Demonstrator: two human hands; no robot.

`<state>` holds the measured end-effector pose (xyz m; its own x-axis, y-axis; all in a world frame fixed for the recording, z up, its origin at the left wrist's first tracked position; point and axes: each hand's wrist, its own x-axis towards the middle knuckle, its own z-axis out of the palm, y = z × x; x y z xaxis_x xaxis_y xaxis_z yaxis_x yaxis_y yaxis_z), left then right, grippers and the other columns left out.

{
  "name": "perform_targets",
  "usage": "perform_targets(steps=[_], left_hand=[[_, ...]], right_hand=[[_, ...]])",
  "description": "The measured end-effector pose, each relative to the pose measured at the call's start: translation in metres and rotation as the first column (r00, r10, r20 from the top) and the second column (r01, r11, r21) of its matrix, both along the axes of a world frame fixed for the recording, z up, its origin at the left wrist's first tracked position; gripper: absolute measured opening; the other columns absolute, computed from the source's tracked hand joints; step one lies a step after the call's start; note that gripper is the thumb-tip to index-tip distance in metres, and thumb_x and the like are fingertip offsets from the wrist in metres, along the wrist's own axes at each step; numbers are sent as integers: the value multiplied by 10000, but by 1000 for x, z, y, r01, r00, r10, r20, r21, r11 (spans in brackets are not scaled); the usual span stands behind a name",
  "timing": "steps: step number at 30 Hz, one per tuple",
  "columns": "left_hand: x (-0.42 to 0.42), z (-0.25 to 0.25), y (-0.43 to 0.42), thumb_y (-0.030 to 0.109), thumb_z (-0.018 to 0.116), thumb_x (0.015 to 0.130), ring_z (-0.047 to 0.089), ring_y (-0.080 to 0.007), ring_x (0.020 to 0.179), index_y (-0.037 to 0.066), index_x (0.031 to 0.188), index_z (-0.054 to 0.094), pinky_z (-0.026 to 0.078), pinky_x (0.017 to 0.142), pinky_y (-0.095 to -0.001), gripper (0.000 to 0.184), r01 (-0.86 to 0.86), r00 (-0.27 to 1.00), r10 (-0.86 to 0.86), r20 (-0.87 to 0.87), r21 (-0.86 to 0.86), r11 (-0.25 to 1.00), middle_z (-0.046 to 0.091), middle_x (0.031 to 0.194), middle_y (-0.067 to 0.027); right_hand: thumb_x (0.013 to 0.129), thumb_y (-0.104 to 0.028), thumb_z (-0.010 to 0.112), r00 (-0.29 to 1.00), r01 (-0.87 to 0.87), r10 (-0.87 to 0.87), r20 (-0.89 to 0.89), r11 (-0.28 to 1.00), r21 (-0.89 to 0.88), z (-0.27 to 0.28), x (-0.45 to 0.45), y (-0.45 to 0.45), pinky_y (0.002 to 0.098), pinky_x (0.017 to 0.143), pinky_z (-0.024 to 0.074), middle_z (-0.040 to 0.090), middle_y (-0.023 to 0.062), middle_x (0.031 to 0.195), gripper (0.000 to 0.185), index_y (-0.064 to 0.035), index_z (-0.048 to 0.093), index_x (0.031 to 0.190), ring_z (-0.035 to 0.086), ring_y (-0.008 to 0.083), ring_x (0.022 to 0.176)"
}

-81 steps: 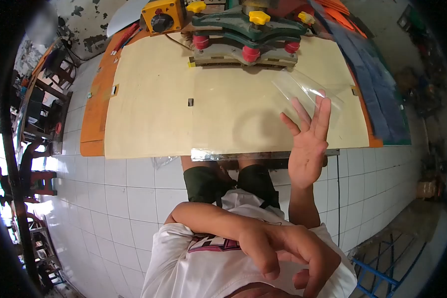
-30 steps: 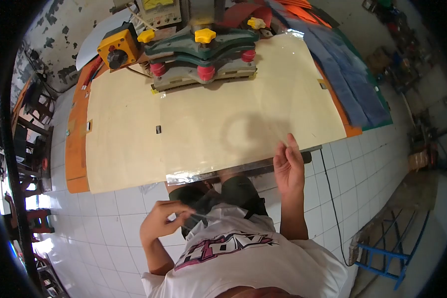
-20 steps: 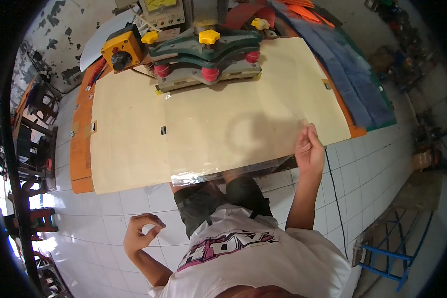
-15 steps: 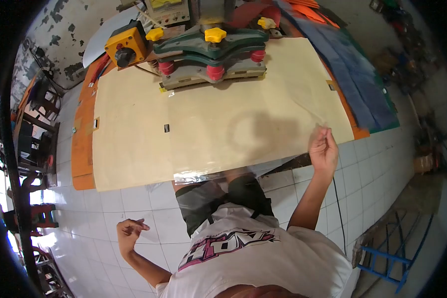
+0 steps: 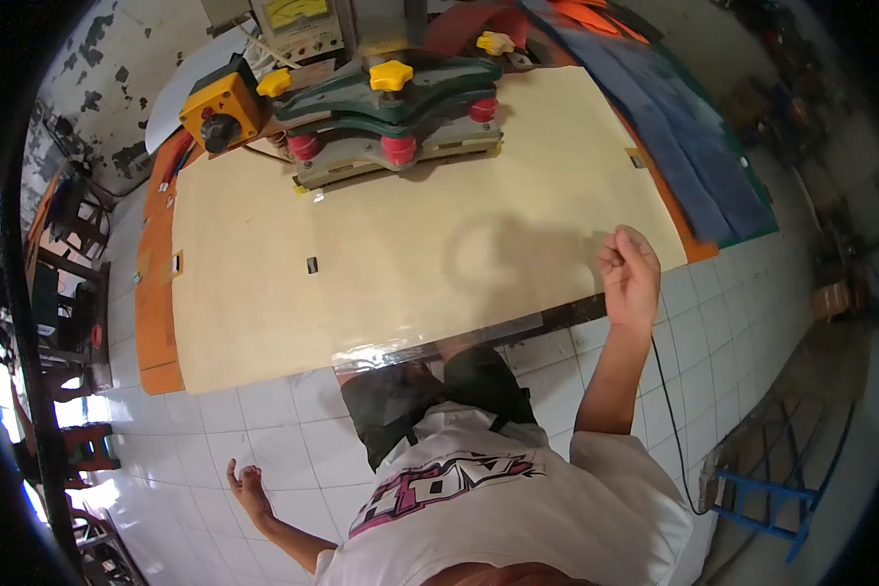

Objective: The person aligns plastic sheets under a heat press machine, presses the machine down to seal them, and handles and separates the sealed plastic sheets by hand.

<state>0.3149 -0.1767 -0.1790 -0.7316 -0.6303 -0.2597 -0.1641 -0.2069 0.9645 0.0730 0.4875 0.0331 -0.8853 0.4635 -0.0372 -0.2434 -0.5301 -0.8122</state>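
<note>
My right hand (image 5: 630, 280) is raised at the right front edge of the cream sheet (image 5: 410, 254), its fingers closed together; whatever they may hold cannot be made out. Off to the left, my left hand (image 5: 250, 490) hangs low over the tiled floor, fingers loosely bent and apart, with nothing in it. A clear plastic strip (image 5: 386, 354) overhangs the front edge of the sheet and shines with reflected light. At the back stands a green and grey press head (image 5: 400, 122) with yellow star knobs (image 5: 391, 76) and red round spacers (image 5: 397, 150).
A yellow control box (image 5: 223, 107) with a black knob is left of the press head. Blue cloth (image 5: 689, 161) lies along the right side. The orange board (image 5: 156, 337) shows at the left edge. A blue metal frame (image 5: 772, 503) stands on the floor at right.
The view has shifted slightly. My left hand has dropped lower and its fingers have loosened. My right hand has turned, with its fingers curled in more.
</note>
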Motion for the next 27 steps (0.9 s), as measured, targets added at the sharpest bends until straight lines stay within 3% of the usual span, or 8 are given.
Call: perform_targets(steps=[1, 4, 7, 12, 14, 19, 25, 27], left_hand=[[3, -8, -2, 33, 607, 883, 584, -139, 809, 29, 1315, 445, 501, 815, -306, 461, -44, 998, 43, 35, 21, 999, 599, 842, -48], [16, -36, -12, 80, 628, 909, 594, -130, 857, 21, 1284, 468, 510, 818, -281, 412, -95, 990, 89, 113, 46, 994, 620, 929, -62], [26, -54, -24, 128, 646, 918, 614, -144, 902, -2, 1123, 572, 517, 830, -267, 254, -120, 988, 114, 108, 50, 992, 640, 967, -81], [30, -53, -35, 175, 652, 924, 600, -120, 815, 10, 1054, 613, 497, 730, -238, 214, -246, 966, 249, 74, -54, 968, 648, 921, -62], [23, -27, -35, 203, 656, 924, 590, -108, 779, 13, 1041, 621, 481, 680, -227, 226, -270, 960, 276, 55, -98, 958, 652, 903, -54], [-43, 77, -26, 293, 611, 933, 431, -43, 502, 8, 993, 663, 319, 428, -200, 296, -128, 971, 218, 99, -557, 820, 644, 803, -39], [-183, 162, 8, 251, 593, 947, 400, -40, 456, 27, 815, 602, 289, 383, -225, 260, 101, 994, -42, 101, -693, 714, 517, 643, 13], [-236, 160, -5, 248, 599, 945, 411, -41, 513, 22, 820, 605, 312, 445, -224, 259, 125, 985, -174, 20, -774, 621, 512, 648, 21]], right_hand=[[867, -93, 682, 999, 45, -49, 21, 988, 145, 4, -3, -9, 268, 622, 506, 672, 106, 815, 162, 8, 633, 984, 615, 151, 679], [853, -78, 691, 998, 58, -62, 4, 951, 305, 14, -11, -23, 269, 593, 512, 675, 117, 801, 145, 27, 645, 942, 627, 160, 636], [850, -87, 697, 1000, 14, -17, 5, 928, 373, 17, -19, -27, 274, 570, 498, 675, 111, 764, 145, 34, 654, 916, 619, 155, 619], [851, -87, 695, 995, -86, 53, 79, 858, 507, 24, -25, -24, 267, 569, 479, 663, 99, 735, 139, 38, 651, 892, 602, 146, 616], [856, -87, 688, 996, -93, 70, 63, 820, 565, 24, -23, -7, 258, 579, 472, 645, 83, 723, 134, 36, 640, 880, 586, 134, 617], [896, -124, 667, 985, -15, -92, 145, 794, 608, 13, -17, 54, 254, 609, 448, 588, 43, 729, 128, -2, 628, 893, 535, 123, 633], [904, -121, 649, 950, -30, -164, 265, 798, 601, -18, -26, 137, 250, 556, 460, 598, 22, 734, 119, -4, 629, 893, 513, 89, 571], [917, -118, 627, 935, -44, -179, 306, 797, 603, -13, -40, 144, 248, 533, 449, 588, 27, 728, 117, -3, 623, 894, 499, 85, 559]])
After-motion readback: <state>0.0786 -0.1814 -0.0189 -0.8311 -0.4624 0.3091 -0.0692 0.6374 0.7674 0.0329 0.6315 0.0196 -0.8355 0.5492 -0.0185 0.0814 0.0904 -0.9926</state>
